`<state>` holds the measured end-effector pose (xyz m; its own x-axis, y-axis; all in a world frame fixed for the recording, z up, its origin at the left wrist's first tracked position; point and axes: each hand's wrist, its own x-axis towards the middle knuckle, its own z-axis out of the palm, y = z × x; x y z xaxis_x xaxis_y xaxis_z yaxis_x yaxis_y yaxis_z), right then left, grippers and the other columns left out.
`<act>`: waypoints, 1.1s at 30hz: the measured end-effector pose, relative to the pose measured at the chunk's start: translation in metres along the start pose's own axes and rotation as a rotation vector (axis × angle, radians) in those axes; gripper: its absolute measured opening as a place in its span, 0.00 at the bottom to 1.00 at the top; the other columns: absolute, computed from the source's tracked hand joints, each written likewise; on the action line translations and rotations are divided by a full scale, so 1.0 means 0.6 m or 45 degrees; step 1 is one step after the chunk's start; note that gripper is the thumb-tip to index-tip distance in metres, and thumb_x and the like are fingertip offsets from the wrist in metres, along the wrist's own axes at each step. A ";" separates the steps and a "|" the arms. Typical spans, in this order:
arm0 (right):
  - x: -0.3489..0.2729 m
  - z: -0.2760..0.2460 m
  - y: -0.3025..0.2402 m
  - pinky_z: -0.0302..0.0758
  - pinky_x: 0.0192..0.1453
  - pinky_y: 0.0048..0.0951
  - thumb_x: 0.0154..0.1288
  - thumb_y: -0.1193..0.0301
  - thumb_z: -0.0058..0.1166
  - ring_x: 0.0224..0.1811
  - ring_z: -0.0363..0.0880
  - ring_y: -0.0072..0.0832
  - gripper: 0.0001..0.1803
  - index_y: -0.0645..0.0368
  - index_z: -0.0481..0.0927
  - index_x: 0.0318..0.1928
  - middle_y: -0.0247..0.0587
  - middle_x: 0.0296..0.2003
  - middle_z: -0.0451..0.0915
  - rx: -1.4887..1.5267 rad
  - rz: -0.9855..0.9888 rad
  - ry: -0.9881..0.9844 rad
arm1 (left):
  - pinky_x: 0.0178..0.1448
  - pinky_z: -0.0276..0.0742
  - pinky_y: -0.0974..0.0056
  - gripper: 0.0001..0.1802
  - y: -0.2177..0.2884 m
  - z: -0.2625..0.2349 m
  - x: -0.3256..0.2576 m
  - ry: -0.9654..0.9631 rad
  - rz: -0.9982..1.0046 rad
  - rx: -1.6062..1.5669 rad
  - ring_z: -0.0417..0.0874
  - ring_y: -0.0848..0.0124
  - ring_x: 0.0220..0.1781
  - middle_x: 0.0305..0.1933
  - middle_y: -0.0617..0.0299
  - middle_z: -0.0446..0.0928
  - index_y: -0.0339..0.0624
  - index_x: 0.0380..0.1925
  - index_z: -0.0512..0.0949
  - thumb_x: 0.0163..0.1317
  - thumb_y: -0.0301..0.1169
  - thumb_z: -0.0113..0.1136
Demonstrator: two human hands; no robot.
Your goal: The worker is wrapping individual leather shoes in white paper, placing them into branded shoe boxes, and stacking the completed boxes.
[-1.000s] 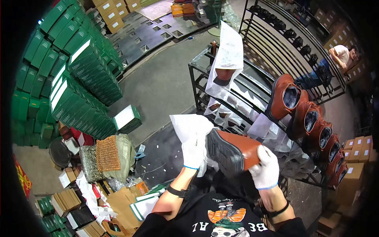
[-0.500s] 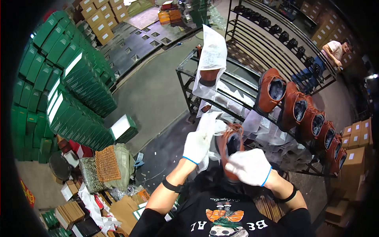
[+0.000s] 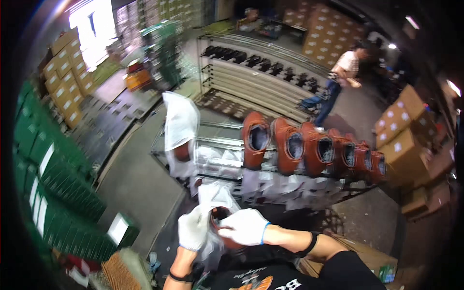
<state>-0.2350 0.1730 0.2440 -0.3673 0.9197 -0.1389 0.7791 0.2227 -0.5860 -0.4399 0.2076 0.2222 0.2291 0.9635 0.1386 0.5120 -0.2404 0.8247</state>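
In front of my chest is a brown leather shoe (image 3: 234, 241), partly covered by my hands and by a thin white bag (image 3: 212, 193). My left hand (image 3: 192, 227), in a white glove, is closed on the bag at the shoe's left side. My right hand (image 3: 245, 226), gloved too, grips the shoe from the right near its opening. The shoe's front end is hidden by the bag and gloves. Beyond them, on the rack's left end, stands another shoe in a white bag (image 3: 181, 118).
Several brown shoes (image 3: 258, 140) line the top of the metal rack (image 3: 212, 129), with white-wrapped ones below. Stacked green boxes (image 3: 63, 203) rise at left, cartons (image 3: 406, 145) at right. Farther back, a person (image 3: 340, 77) stands beside a rack of black shoes (image 3: 263, 63).
My view has swung to the right. The shoe was upright and bare beside the bag; now it is partly inside the bag, both hands close together on it. The person at the back has moved.
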 end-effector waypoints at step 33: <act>0.018 -0.008 0.153 0.83 0.61 0.48 0.62 0.62 0.70 0.54 0.87 0.53 0.16 0.59 0.86 0.44 0.52 0.47 0.85 -0.349 0.335 0.261 | 0.42 0.79 0.66 0.12 -0.160 0.074 -0.042 0.431 -0.524 -0.506 0.84 0.78 0.37 0.34 0.65 0.88 0.31 0.46 0.90 0.77 0.26 0.60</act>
<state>-0.1650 0.2047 0.1926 -0.0510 0.9957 -0.0776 0.9491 0.0241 -0.3141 -0.4582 0.2010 0.1153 -0.2259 0.9667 -0.1198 0.1426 0.1545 0.9777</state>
